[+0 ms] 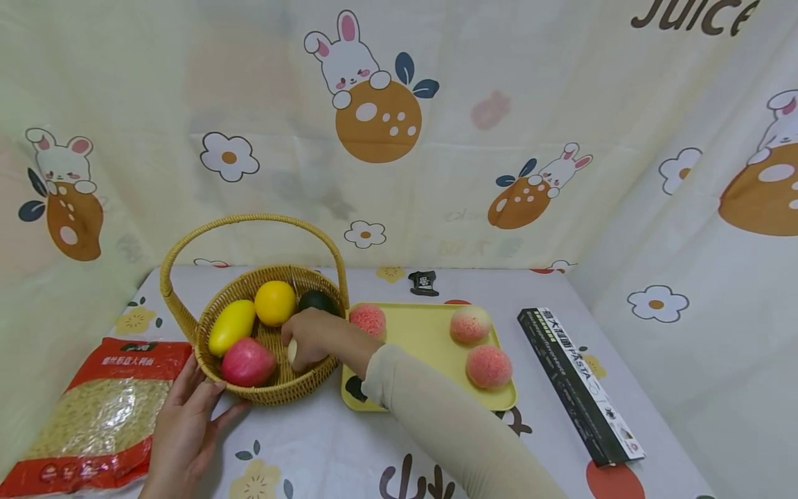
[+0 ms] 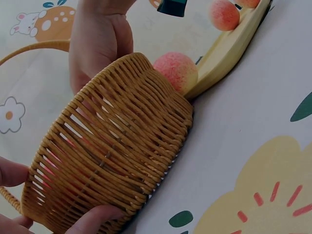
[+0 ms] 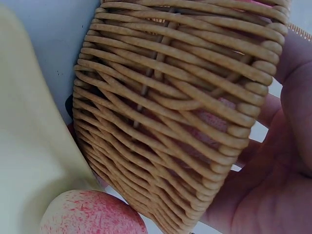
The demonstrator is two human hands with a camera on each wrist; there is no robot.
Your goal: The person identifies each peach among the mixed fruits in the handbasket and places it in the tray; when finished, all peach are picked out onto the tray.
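Observation:
A wicker basket (image 1: 277,395) with a tall handle holds a yellow mango (image 1: 232,328), an orange (image 1: 275,303), a red pomegranate-like fruit (image 1: 249,362) and a dark green fruit (image 1: 318,301). My left hand (image 1: 190,423) grips its front left side, the thumb (image 2: 100,218) on the outer weave. Inside the basket's right part, my right hand (image 1: 314,336) holds a peach; only a pale edge of the peach (image 1: 291,351) shows past the fingers, and its pink speckled skin shows through the weave in the right wrist view. Peaches (image 1: 489,366) also lie on the yellow tray (image 1: 418,333).
A red bag of pasta (image 1: 100,409) lies left of the basket. At the right is a long black-and-white pasta box (image 1: 580,384). The tray adjoins the basket's right side, with one peach (image 1: 368,321) near the rim. Printed curtains stand behind.

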